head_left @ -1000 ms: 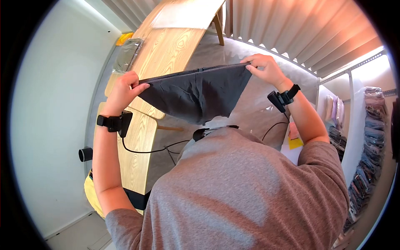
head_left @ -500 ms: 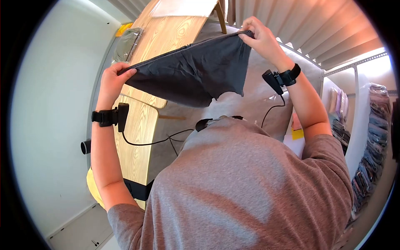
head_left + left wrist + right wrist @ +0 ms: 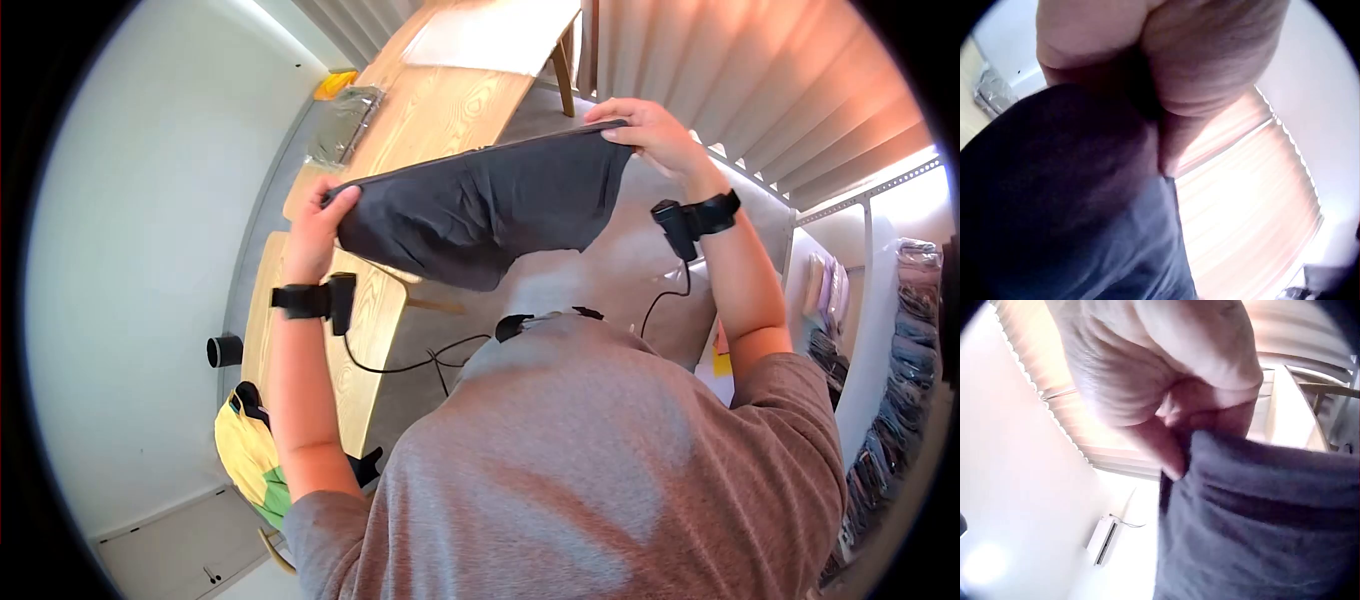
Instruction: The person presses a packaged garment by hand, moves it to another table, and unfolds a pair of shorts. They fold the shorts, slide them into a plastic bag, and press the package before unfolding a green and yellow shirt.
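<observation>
A dark grey cloth hangs stretched between both hands at chest height in the head view, its upper edge sloping up to the right. My left hand pinches the left end of that edge, thumb on the near side. At the other end my right hand grips the upper corner between thumb and fingers. In the left wrist view the cloth drops below the hand and is mostly in shadow. A thick, folded band runs along the top of the cloth in the right wrist view.
Beyond the cloth stands a wooden table bearing a white sheet and a plastic-wrapped garment. Another wooden table is on the left. Shelving at right holds bagged folded clothes. A yellow garment lies low left.
Both hands rose with the cloth, the right one higher, then came down again. The cloth now slopes less than half a second ago, and the head view has shifted.
</observation>
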A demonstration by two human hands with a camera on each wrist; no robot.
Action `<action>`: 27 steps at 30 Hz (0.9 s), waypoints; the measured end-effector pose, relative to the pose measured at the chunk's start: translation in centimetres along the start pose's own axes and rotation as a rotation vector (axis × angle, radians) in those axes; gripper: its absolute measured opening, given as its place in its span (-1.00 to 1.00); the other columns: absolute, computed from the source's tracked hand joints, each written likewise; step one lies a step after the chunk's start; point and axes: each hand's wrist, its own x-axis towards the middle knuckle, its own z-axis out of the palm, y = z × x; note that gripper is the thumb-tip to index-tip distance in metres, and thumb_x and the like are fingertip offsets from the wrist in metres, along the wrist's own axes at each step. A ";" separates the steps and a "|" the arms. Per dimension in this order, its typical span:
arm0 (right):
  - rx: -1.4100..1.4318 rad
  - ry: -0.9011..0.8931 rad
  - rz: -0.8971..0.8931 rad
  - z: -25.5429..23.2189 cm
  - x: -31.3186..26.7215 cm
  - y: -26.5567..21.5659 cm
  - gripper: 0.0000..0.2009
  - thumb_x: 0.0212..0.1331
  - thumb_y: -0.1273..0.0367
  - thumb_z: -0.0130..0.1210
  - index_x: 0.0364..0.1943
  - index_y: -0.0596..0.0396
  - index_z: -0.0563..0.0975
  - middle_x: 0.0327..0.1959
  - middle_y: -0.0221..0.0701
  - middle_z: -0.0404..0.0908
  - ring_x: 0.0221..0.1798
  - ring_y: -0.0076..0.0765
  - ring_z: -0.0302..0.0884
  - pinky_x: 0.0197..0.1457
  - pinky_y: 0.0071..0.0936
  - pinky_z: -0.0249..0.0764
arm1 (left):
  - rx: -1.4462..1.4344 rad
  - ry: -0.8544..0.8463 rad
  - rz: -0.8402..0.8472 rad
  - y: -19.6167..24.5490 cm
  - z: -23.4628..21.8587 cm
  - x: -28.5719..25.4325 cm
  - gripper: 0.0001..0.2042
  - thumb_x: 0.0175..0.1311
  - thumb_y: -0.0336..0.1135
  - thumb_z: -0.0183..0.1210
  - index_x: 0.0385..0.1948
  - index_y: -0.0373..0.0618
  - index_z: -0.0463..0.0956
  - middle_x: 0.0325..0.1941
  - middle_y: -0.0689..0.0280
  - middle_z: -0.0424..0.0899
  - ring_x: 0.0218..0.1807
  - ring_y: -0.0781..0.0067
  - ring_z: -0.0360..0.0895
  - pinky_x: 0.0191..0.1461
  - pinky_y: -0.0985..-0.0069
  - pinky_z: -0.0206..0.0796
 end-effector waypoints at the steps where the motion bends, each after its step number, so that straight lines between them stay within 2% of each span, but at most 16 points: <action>1: 0.114 0.072 0.102 0.1 0.9 1.3 -0.68 0.07 0.55 0.02 -0.03 0.14 0.49 -0.14 -0.42 0.59 -0.10 -0.61 0.50 -0.13 -0.71 0.38 | 0.119 0.026 0.007 -0.8 0.6 0.8 -0.85 0.18 -0.29 0.21 -0.46 -0.04 0.41 -0.55 0.56 0.36 -0.47 0.76 0.26 -0.40 0.71 0.10; 2: 0.125 0.198 0.138 0.7 1.8 2.2 -0.71 0.04 0.54 0.04 -0.09 0.18 0.53 -0.23 -0.42 0.60 -0.19 -0.62 0.50 -0.21 -0.72 0.36 | 0.225 0.082 -0.001 -1.5 1.4 1.5 -0.83 0.17 -0.27 0.22 -0.46 -0.08 0.42 -0.55 0.52 0.37 -0.47 0.74 0.26 -0.41 0.67 0.12; 3: 0.122 0.197 0.125 1.6 2.5 2.6 -0.71 0.04 0.54 0.04 -0.09 0.18 0.53 -0.23 -0.42 0.60 -0.19 -0.62 0.50 -0.21 -0.72 0.36 | 0.260 0.166 0.113 -2.4 2.6 2.3 -0.81 0.16 -0.27 0.22 -0.46 -0.14 0.42 -0.57 0.46 0.38 -0.46 0.67 0.30 -0.40 0.61 0.17; 5: 0.076 0.459 0.164 4.0 3.7 2.9 -0.74 -0.07 0.55 0.08 -0.22 0.27 0.58 -0.27 -0.33 0.62 -0.19 -0.42 0.54 -0.10 -0.58 0.41 | 0.251 0.289 0.154 -3.0 4.7 3.6 -0.79 0.15 -0.29 0.22 -0.44 -0.22 0.41 -0.56 0.37 0.43 -0.46 0.53 0.35 -0.37 0.52 0.22; 6: 0.076 0.459 0.161 5.6 4.2 2.6 -0.74 -0.07 0.55 0.08 -0.22 0.27 0.58 -0.27 -0.33 0.62 -0.19 -0.42 0.54 -0.10 -0.58 0.41 | 0.268 0.308 0.178 -2.7 5.7 4.2 -0.79 0.14 -0.29 0.21 -0.43 -0.23 0.42 -0.55 0.29 0.46 -0.46 0.45 0.39 -0.35 0.48 0.24; 8: 0.048 0.550 -0.039 9.2 5.2 2.4 -0.74 -0.11 0.56 0.06 -0.26 0.32 0.59 -0.30 -0.25 0.63 -0.21 -0.35 0.55 -0.10 -0.55 0.40 | 0.454 0.369 0.273 -0.3 9.3 4.0 -0.80 0.14 -0.30 0.20 -0.41 -0.26 0.44 -0.52 0.10 0.53 -0.44 0.21 0.48 -0.33 0.37 0.29; 9: 0.091 0.575 -0.093 10.4 6.1 3.5 -0.72 -0.12 0.55 0.05 -0.24 0.35 0.57 -0.28 -0.19 0.63 -0.23 -0.35 0.56 -0.11 -0.52 0.41 | 0.438 0.375 0.251 0.4 10.7 3.7 -0.80 0.14 -0.29 0.20 -0.42 -0.25 0.45 -0.51 0.07 0.55 -0.43 0.13 0.51 -0.33 0.34 0.31; 11: 0.086 0.617 -0.171 13.4 6.0 2.6 -0.73 -0.09 0.53 0.04 -0.24 0.33 0.57 -0.27 -0.17 0.63 -0.23 -0.34 0.57 -0.12 -0.50 0.43 | 0.409 0.335 0.234 1.5 12.8 3.3 -0.80 0.13 -0.29 0.20 -0.43 -0.24 0.44 -0.51 0.09 0.55 -0.44 0.15 0.51 -0.33 0.33 0.32; 13: 0.060 0.598 -0.159 15.5 6.0 2.7 -0.74 -0.05 0.51 0.04 -0.21 0.31 0.56 -0.28 -0.17 0.64 -0.22 -0.33 0.58 -0.13 -0.48 0.45 | 0.338 0.317 0.215 1.2 14.3 3.3 -0.79 0.16 -0.29 0.19 -0.41 -0.27 0.45 -0.54 0.18 0.53 -0.43 0.40 0.47 -0.34 0.45 0.29; 15: 0.179 0.546 -0.209 17.0 5.5 2.7 -0.70 0.05 0.53 0.00 -0.08 0.30 0.48 -0.21 -0.19 0.62 -0.14 -0.38 0.57 -0.06 -0.50 0.44 | 0.292 0.302 0.171 0.6 14.7 3.6 -0.81 0.20 -0.30 0.16 -0.38 -0.28 0.46 -0.47 0.22 0.56 -0.40 0.46 0.48 -0.34 0.51 0.32; 18: 0.318 0.500 -0.194 17.0 5.1 2.8 -0.64 0.04 0.56 0.00 0.00 0.33 0.40 -0.12 -0.16 0.59 -0.07 -0.39 0.55 0.00 -0.53 0.41 | -0.046 0.116 0.069 -0.1 14.4 3.7 -0.82 0.30 -0.32 0.06 -0.27 -0.28 0.47 -0.24 0.26 0.58 -0.32 0.57 0.50 -0.23 0.61 0.41; 20: 0.280 0.402 -0.111 16.3 5.0 3.0 -0.54 0.01 0.54 0.06 0.08 0.35 0.32 -0.04 -0.11 0.54 -0.02 -0.36 0.53 0.05 -0.53 0.40 | -0.187 0.081 0.032 1.0 14.4 2.8 -0.80 0.28 -0.32 0.09 -0.27 -0.32 0.49 -0.32 0.28 0.59 -0.33 0.57 0.51 -0.24 0.61 0.41; 21: 0.281 0.401 -0.109 16.2 5.0 3.3 -0.54 0.01 0.54 0.06 0.08 0.35 0.32 -0.04 -0.11 0.54 -0.02 -0.36 0.53 0.05 -0.53 0.40 | -0.328 0.047 0.000 1.6 14.4 2.3 -0.78 0.26 -0.32 0.11 -0.27 -0.35 0.51 -0.40 0.30 0.59 -0.35 0.57 0.52 -0.25 0.61 0.40; 22: 0.264 0.419 -0.163 16.0 4.9 3.6 -0.51 -0.01 0.53 0.09 0.10 0.35 0.32 -0.04 -0.11 0.54 -0.02 -0.35 0.53 0.05 -0.52 0.39 | -0.404 0.018 -0.048 2.0 14.4 2.0 -0.74 0.32 -0.27 0.06 -0.23 -0.35 0.52 -0.37 0.31 0.59 -0.33 0.58 0.52 -0.20 0.64 0.40; 23: 0.246 0.438 -0.216 15.9 5.0 3.9 -0.47 -0.03 0.52 0.12 0.12 0.34 0.31 -0.03 -0.11 0.54 -0.02 -0.34 0.53 0.06 -0.52 0.39 | -0.404 0.019 -0.049 2.2 14.2 1.9 -0.74 0.32 -0.27 0.06 -0.23 -0.35 0.52 -0.37 0.31 0.59 -0.33 0.58 0.52 -0.20 0.64 0.40; 27: 0.125 0.465 -0.194 15.4 5.0 4.4 -0.42 -0.06 0.50 0.17 0.15 0.30 0.30 -0.09 -0.13 0.57 -0.05 -0.32 0.55 0.03 -0.50 0.41 | -0.403 -0.147 -0.096 2.7 13.9 1.3 -0.69 0.34 -0.18 0.02 -0.22 -0.31 0.55 -0.30 0.31 0.60 -0.28 0.61 0.50 -0.11 0.64 0.37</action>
